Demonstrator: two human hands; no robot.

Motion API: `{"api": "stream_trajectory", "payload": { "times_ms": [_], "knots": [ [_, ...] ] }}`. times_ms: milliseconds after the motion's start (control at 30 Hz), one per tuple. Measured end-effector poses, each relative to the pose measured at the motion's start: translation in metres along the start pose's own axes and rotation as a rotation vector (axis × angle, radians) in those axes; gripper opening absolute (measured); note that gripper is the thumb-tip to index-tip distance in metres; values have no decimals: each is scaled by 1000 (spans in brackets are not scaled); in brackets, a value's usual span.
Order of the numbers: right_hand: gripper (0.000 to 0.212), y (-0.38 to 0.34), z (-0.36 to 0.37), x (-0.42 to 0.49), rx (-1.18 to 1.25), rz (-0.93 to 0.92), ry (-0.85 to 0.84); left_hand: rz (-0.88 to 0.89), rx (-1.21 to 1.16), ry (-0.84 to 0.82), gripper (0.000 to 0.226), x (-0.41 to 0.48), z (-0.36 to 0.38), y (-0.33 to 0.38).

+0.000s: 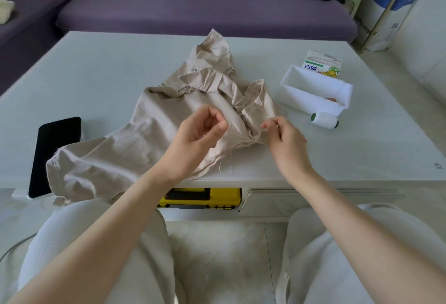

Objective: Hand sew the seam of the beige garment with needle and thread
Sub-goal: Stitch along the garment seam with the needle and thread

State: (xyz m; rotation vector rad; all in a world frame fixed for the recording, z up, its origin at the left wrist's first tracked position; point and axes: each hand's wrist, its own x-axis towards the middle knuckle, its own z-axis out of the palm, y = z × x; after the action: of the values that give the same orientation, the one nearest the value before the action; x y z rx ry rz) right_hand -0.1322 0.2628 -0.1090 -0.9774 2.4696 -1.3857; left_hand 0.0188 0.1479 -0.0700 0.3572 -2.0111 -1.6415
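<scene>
**A:** Where is everything sitting?

**B:** The pale table (pixel 108 82) is carrying it all. The beige garment (pixel 149 120) is lying crumpled across its middle, trailing from twelve o'clock down toward eight o'clock, where one end is hanging over the near edge.

**A:** And the hands?

**B:** The left hand (pixel 200 135) is hovering over the cloth at the centre, fingers curling in to the thumb. I cannot tell whether it is pinching thread or cloth. The right hand (pixel 283 135) is working at its three o'clock, fingertips pressing together on what seems to be the needle (pixel 269 118), right at the bunched seam.

**A:** And the thread?

**B:** The spool (pixel 324 121) is lying near the right hand, at its three o'clock. A slack loop of thread (pixel 226 166) is dangling at six o'clock of the seam, by the table's edge.

**A:** So how should this stitch be going?

**B:** I'm judging a stitch is being drawn through. The left hand should be holding the seam flat and taut while the right is pulling the needle along its own line, gently, taking up that loop without puckering the cloth or letting it knot.
</scene>
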Motion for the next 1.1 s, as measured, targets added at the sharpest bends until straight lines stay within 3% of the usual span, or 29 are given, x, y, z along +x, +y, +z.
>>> {"api": "stream_trajectory", "payload": {
  "times_ms": [267,400,533,667,733,867,1100],
  "knots": [
    [23,9,0,4,-151,127,36,148,-142,179,16,-5,0,5],
    [19,0,-1,-2,-74,-69,87,108,-39,88,18,-11,7,3],
    [20,-16,1,-19,212,-230,-97,78,166,-16,15,-12,16,-13],
    [21,-25,9,-31,338,-160,-340,175,374,-48,13,-11,21,-21],
    [21,-26,11,-30,402,-111,-362,181,403,-29,19,-10,22,-21],
    [21,-25,6,-21,394,-103,-242,179,392,6,26,-10,23,-17],
    [16,-11,1,-3,237,-57,57,11,518,64,10,-4,18,-27]
  ]
}}
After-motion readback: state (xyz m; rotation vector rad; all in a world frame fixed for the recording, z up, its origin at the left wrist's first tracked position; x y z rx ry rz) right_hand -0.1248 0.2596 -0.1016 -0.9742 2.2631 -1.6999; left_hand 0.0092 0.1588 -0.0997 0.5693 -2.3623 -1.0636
